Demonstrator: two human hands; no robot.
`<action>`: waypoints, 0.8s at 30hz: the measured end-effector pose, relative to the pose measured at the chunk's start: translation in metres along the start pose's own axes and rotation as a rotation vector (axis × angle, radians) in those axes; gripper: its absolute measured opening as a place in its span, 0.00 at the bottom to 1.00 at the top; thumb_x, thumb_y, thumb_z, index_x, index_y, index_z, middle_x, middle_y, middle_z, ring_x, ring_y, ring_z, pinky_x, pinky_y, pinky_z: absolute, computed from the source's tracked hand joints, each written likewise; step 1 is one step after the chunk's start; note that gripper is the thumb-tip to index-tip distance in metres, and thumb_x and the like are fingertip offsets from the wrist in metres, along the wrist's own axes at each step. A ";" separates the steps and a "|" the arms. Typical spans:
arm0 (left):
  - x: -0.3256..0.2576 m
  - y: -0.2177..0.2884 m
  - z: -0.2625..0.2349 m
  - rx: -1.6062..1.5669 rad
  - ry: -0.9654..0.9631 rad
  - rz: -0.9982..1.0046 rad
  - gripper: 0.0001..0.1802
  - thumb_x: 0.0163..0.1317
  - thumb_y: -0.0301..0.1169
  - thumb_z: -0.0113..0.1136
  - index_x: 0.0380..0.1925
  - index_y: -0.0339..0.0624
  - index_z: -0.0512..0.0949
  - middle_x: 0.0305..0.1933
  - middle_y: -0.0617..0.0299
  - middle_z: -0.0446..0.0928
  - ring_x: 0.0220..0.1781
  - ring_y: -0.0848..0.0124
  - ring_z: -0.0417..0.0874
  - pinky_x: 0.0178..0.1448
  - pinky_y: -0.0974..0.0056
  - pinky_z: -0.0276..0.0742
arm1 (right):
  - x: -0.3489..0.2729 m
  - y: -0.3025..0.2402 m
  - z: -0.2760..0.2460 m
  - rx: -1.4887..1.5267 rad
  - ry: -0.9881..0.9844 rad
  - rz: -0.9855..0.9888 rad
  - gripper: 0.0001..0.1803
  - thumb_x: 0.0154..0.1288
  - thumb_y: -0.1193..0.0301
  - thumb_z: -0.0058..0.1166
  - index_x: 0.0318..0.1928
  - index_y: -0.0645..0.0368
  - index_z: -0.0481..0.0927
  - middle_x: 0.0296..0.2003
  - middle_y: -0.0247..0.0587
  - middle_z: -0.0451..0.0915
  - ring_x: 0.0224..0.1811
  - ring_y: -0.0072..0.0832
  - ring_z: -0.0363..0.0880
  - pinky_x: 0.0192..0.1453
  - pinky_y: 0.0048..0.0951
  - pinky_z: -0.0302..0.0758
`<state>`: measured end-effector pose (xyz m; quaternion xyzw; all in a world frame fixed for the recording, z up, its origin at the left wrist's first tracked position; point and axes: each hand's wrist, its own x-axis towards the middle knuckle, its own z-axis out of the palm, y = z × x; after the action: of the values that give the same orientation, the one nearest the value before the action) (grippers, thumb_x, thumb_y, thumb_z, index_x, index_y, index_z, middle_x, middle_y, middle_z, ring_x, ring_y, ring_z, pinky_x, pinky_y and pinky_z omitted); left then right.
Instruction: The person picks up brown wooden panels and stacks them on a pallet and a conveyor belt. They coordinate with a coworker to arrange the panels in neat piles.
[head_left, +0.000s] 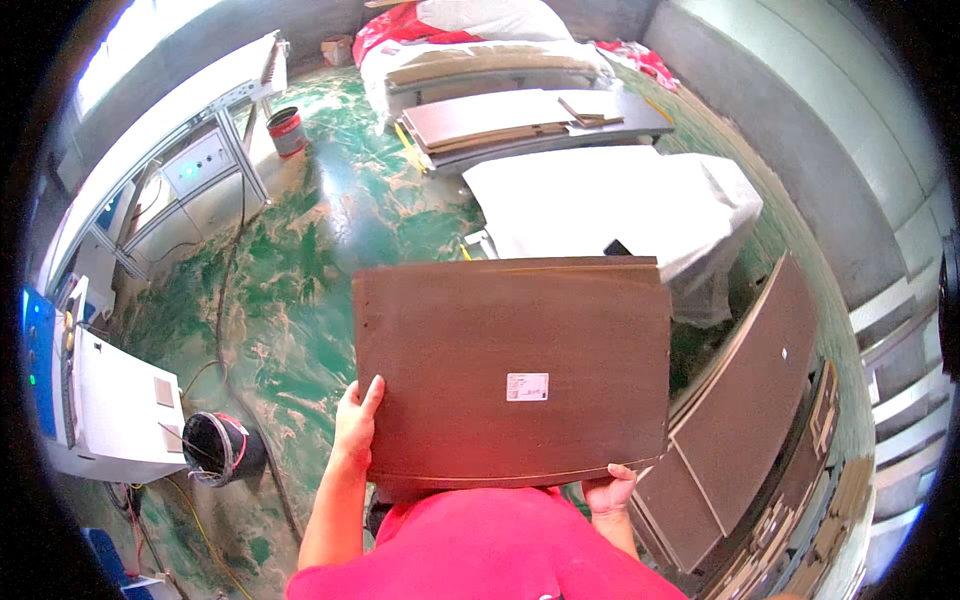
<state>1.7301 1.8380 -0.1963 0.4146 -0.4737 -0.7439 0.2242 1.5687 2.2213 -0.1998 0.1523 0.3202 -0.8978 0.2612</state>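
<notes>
In front of my body I hold a wide brown wooden panel [480,330] with a white label [527,387] stuck on its face. My left hand [357,420] grips the panel's left edge, thumb on the face and the other fingers behind it. At the lower right corner my right hand [608,488] is closed on the bottom edge, its fingers partly hidden. Whether it is one panel or a few stacked together, I cannot tell.
Brown boards [740,420] lean in a stack on the right. Ahead stand a white-covered stack [600,195] and a bench of boards [490,120]. On the left are a machine [195,165], a white cabinet [125,410], a black bucket [215,450] and floor cables [225,300].
</notes>
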 end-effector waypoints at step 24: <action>0.489 0.253 -0.097 -0.124 0.378 0.008 0.39 0.65 0.55 0.59 0.63 0.35 0.66 0.63 0.56 0.71 0.61 0.61 0.74 0.66 0.55 0.70 | 0.546 0.221 0.423 -0.004 -0.083 0.452 0.12 0.45 0.80 0.54 0.35 0.63 0.81 0.35 0.43 0.84 0.40 0.38 0.81 0.55 0.39 0.75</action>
<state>1.5244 1.3187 -0.1890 0.5303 -0.3783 -0.6797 0.3371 1.2025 1.5965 -0.2334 0.1825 0.2687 -0.8213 0.4691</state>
